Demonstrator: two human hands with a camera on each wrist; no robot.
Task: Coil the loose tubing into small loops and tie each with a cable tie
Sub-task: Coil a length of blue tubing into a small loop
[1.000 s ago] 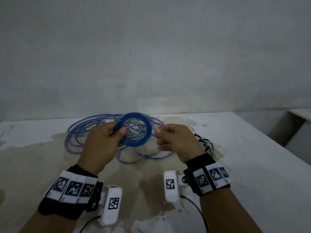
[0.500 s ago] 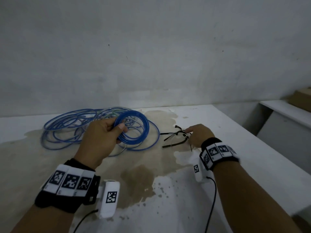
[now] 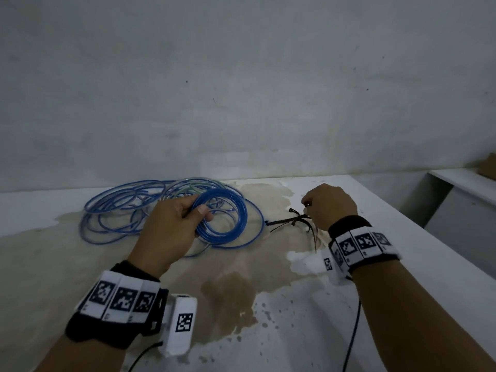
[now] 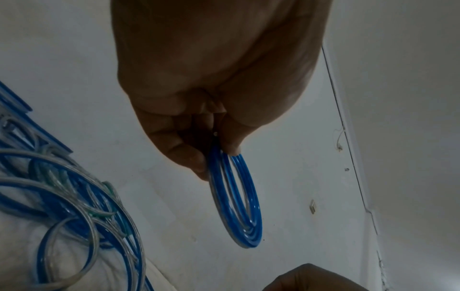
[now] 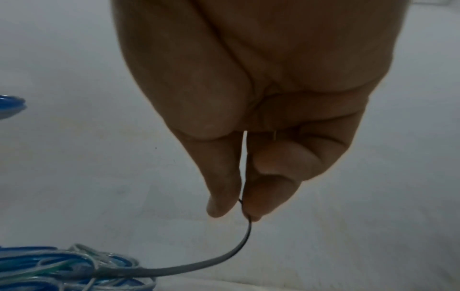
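So the left hand (image 3: pixel 174 226) is gripping a small blue coil (image 3: pixel 222 216) around the middle of the head view, thumb and fingers clamped on its left rim so the turns are staying stacked. In the left wrist view you're seeing that same coil (image 4: pixel 236 200) hanging edge-on below the fingertips (image 4: pixel 194 157), nice and tight. The rest of the loose tubing (image 3: pixel 120 208) is lying spread on the table (image 3: pixel 402 264) in the centre-left of the frame, behind and beside the hand.

The right hand (image 3: pixel 328 205), centre-right, is pinching one cable tie (image 5: pixel 239 248) by its end between thumb and forefinger, just above the little pile of black ties (image 3: pixel 290 224).

My take on doing this bit well: keep that left grip squeezing, since this tubing looks springy and will probably be popping open the second you're relaxing. Be lifting the tie slowly so it's coming away alone; I can't tell if others are snagged on it. Then I'd be threading it through the coil's middle right next to the left thumb, where the turns are already bunched.
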